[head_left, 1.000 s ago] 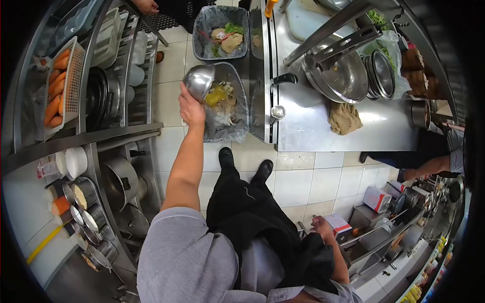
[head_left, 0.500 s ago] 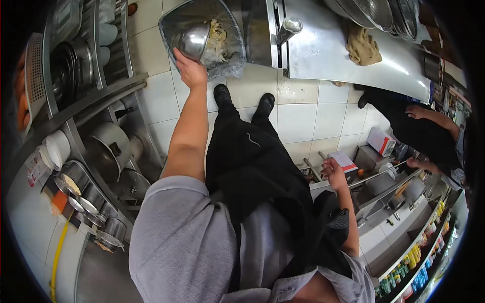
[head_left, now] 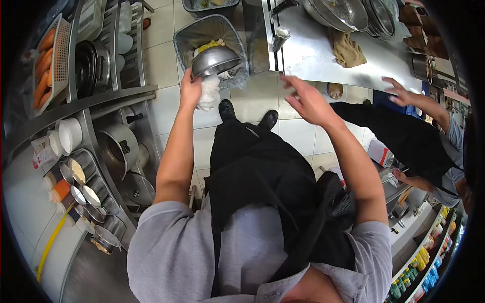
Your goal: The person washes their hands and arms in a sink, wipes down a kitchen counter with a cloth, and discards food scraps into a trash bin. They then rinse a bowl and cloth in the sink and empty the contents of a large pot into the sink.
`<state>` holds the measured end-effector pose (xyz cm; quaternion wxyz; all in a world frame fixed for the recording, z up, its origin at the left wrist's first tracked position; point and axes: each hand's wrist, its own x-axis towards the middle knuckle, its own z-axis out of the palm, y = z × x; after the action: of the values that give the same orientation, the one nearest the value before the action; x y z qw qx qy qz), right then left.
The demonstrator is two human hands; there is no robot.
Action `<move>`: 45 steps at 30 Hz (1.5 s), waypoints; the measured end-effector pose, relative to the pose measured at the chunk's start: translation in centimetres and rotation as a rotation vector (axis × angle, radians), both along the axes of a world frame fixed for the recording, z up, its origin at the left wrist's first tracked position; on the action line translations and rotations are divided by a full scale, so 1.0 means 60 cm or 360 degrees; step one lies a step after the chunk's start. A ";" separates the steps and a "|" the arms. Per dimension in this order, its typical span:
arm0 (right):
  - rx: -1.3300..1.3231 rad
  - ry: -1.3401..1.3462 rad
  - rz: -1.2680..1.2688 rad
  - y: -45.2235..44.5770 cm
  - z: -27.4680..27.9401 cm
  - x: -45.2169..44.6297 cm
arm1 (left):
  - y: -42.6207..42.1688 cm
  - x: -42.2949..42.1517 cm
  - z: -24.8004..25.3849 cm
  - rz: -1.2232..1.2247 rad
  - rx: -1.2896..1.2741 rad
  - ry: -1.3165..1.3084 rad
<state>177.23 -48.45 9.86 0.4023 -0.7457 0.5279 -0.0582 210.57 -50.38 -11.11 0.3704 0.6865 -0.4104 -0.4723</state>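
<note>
**My left hand point(head_left: 190, 92) holds a metal bowl point(head_left: 216, 61) tipped over a lined bin point(head_left: 183, 46)**

My black apron point(head_left: 257, 174) is closest to me. Ahead of it, the fingers of my left hand are closed on the near left edge of the bowl, which leans with its rounded outside up. Crumpled white material point(head_left: 207, 96) hangs just below the bowl, beside that hand; I cannot tell whether I am gripping it. My right hand point(head_left: 309, 103) is in the air, fingers loosely spread with nothing in them, near the edge of the steel bench point(head_left: 308, 65).

Under the bowl, yellow scraps point(head_left: 209, 44) show inside the bin. My black shoes point(head_left: 269, 119) stand on the tiled floor point(head_left: 295, 134).

On the bench lie a brown cloth point(head_left: 349, 50) and, behind it, a large metal vessel point(head_left: 339, 17) next to stacked bowls point(head_left: 380, 17). To my left, orange carrots point(head_left: 44, 68) fill a basket point(head_left: 61, 60). A second bin point(head_left: 222, 10) stands just past the first.

Off to the right, another person in a black apron point(head_left: 391, 123) has a hand point(head_left: 401, 94) raised, fingers spread.
</note>
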 end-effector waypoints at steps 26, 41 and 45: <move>-0.0027 -0.0795 -0.2062 0.214 0.014 -0.238 | -0.076 0.049 0.125 0.0238 0.0311 0.1099; -0.0166 -0.0914 -0.2495 0.339 0.037 -0.268 | -0.179 0.009 0.191 -0.0337 0.0020 0.0420; -0.0187 -0.0876 -0.2528 0.357 0.028 -0.269 | -0.196 0.012 0.201 -0.0358 -0.0025 0.0560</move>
<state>161.08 -27.04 11.55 0.3167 -0.1315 0.7749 -0.5310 211.31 -62.13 0.92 0.3866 0.5403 -0.4171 -0.6202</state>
